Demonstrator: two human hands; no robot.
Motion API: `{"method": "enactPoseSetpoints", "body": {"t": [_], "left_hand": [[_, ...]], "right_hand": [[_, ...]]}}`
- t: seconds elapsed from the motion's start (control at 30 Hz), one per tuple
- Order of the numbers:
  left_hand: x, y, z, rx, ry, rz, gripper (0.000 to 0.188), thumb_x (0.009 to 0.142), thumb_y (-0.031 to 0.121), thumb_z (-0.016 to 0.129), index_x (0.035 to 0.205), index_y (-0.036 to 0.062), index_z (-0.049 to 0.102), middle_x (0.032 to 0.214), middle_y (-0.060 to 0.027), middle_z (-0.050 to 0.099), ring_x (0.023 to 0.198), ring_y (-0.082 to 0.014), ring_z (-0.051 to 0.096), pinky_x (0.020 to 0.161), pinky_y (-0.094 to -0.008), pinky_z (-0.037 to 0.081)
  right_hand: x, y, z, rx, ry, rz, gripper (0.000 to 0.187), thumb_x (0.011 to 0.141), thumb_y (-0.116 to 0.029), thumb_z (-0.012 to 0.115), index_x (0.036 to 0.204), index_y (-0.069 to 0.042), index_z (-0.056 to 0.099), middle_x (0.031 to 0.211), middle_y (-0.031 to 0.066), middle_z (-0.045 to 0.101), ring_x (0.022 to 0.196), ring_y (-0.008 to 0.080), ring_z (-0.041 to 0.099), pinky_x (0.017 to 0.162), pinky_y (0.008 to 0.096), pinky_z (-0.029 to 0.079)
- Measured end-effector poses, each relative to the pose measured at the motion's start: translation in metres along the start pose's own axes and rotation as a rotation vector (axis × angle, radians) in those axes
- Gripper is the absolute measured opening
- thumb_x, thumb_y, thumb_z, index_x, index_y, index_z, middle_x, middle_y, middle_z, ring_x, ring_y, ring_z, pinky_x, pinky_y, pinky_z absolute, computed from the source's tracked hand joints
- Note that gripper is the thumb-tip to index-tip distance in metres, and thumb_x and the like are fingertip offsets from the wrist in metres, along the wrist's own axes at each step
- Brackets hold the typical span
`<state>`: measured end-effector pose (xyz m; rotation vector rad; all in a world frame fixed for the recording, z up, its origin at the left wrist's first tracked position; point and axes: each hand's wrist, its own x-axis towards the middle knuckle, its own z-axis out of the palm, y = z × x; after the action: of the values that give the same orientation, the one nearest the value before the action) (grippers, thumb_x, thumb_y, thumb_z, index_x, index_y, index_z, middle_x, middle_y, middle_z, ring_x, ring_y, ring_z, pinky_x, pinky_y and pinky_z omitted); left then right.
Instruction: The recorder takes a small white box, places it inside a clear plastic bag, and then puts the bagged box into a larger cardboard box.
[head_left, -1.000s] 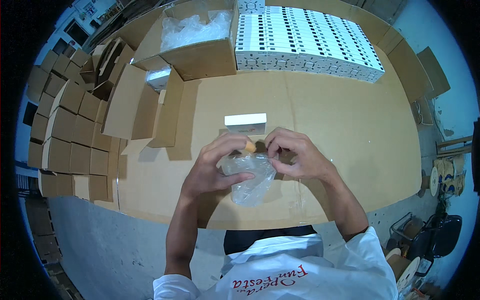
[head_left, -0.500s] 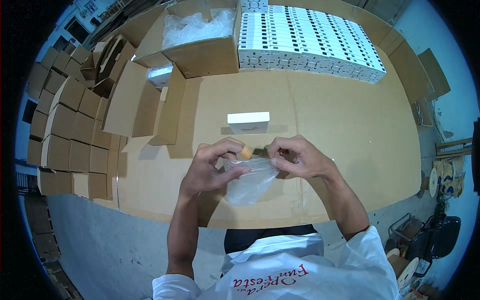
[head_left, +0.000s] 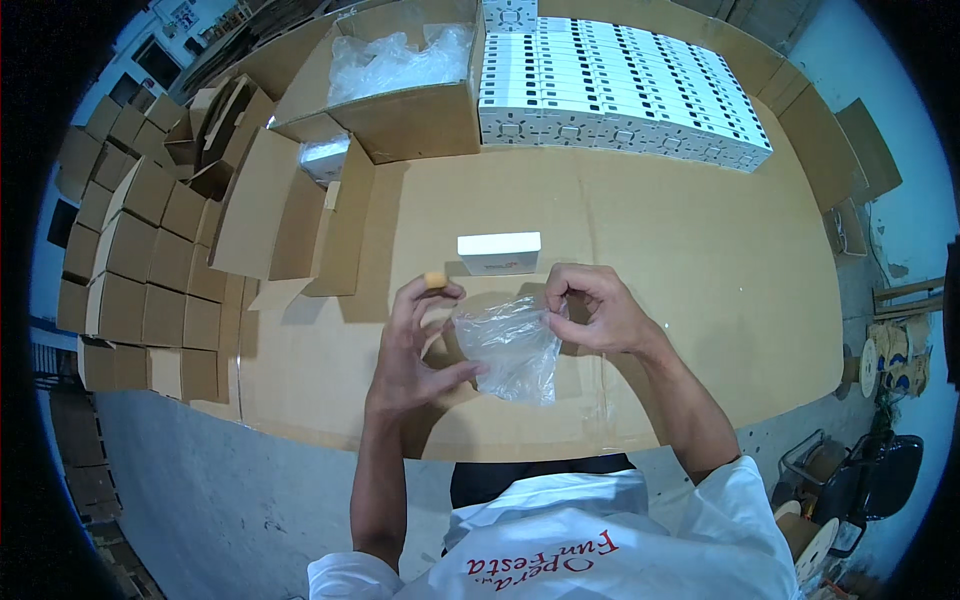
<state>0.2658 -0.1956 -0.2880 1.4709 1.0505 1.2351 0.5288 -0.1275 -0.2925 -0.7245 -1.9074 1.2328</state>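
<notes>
A clear plastic bag [head_left: 512,352] hangs from my right hand [head_left: 605,312], whose thumb and fingers pinch its upper right corner. At the bag's left side is my left hand [head_left: 412,345], fingers spread and curved, with an orange finger cot on one fingertip. Its thumb comes up against the bag's edge, but I cannot tell whether it touches. Just beyond both hands, a small white box [head_left: 499,253] stands on the cardboard-covered table [head_left: 690,270].
At the far left a large carton [head_left: 420,125] holds clear plastic bags. Nearer stands an open carton [head_left: 335,235] with a white, plastic-wrapped item inside. Rows of white boxes [head_left: 620,95] fill the back right. Brown cartons [head_left: 150,270] are stacked along the left.
My left hand has let go of the bag, its fingers spreading and shifting slightly left. The bag hangs flatter from my right hand, which keeps its pinch.
</notes>
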Motion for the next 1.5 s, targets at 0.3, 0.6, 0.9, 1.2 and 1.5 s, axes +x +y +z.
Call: {"method": "enactPoseSetpoints", "body": {"t": [0.3,0.6,0.9,1.2,1.5], "left_hand": [[-0.012,-0.014,-0.005,0.021,-0.441,-0.293,0.07,0.076,0.001,0.085,0.137,0.0009,0.052,0.125,-0.0089,0.063,0.112,-0.0152,0.06,0.095,-0.0346,0.053],[-0.007,-0.004,0.002,0.005,-0.38,-0.331,0.042,0.086,0.007,0.078,0.123,-0.0023,0.06,0.106,-0.0084,0.068,0.088,-0.0114,0.063,0.069,-0.0274,0.056],[-0.005,0.005,0.003,-0.015,-0.364,-0.39,0.04,0.089,0.008,0.077,0.123,-0.0015,0.06,0.1,-0.0065,0.068,0.087,-0.0122,0.063,0.068,-0.0273,0.057],[-0.006,0.0,0.0,-0.136,-0.332,-0.422,0.035,0.089,0.009,0.077,0.118,-0.0014,0.061,0.1,-0.0075,0.069,0.083,-0.0122,0.064,0.067,-0.0282,0.056],[-0.006,0.004,0.001,-0.154,-0.326,-0.427,0.036,0.089,0.008,0.076,0.119,-0.0022,0.06,0.101,-0.0079,0.069,0.083,-0.0116,0.065,0.069,-0.0271,0.056]], "right_hand": [[0.007,-0.005,0.016,-0.012,0.05,-0.108,0.012,0.076,-0.002,0.071,0.078,-0.002,0.059,0.076,0.0049,0.062,0.074,0.0168,0.06,0.071,0.0305,0.049],[0.024,-0.008,0.006,-0.195,0.375,-0.13,0.04,0.082,0.004,0.068,0.12,-0.008,0.061,0.123,0.0105,0.059,0.103,0.0209,0.06,0.079,0.0366,0.052],[0.028,0.017,0.011,-0.323,0.294,-0.14,0.04,0.083,0.004,0.072,0.121,-0.006,0.064,0.116,0.0125,0.065,0.1,0.0213,0.066,0.075,0.0327,0.058],[0.021,-0.002,-0.004,0.5,0.48,-0.053,0.032,0.092,0.006,0.063,0.113,-0.001,0.041,0.108,0.0173,0.061,0.097,0.0227,0.068,0.081,0.0334,0.063],[0.008,-0.005,-0.005,0.454,0.253,-0.047,0.036,0.089,0.004,0.07,0.114,-0.002,0.046,0.104,0.0098,0.059,0.099,0.0149,0.064,0.086,0.0295,0.056]]}}
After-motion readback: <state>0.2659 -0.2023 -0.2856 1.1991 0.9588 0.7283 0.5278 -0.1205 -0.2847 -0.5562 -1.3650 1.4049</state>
